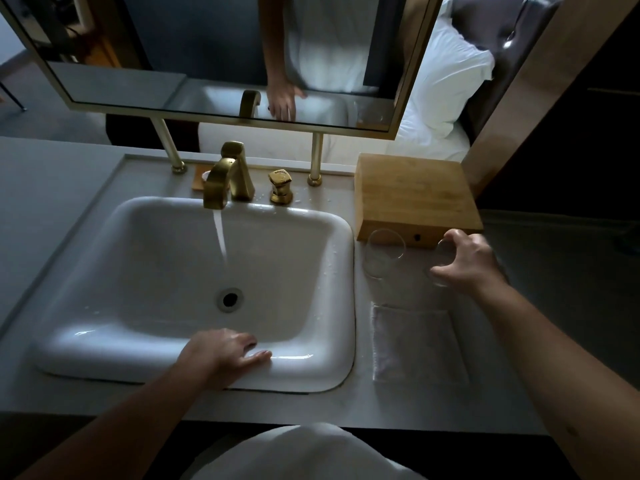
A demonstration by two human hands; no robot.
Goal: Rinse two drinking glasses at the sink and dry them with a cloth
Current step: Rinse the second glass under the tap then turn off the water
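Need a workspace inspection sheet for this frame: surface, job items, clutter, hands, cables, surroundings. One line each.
Surface: grey countertop with white sink set in; droplets near the faucet base.
Job's things: two clear glasses upright right of the sink, left glass free, right glass under the hand; folded white cloth in front of them; faucet running.
Clutter: wooden box behind the glasses; small tray behind the faucet, contents unclear.
Hands: left hand resting on the sink's front rim, holding nothing; right hand closing around the right glass.
Cables: nothing seen.
Surroundings: brass-framed mirror above; bed with white pillows beyond.
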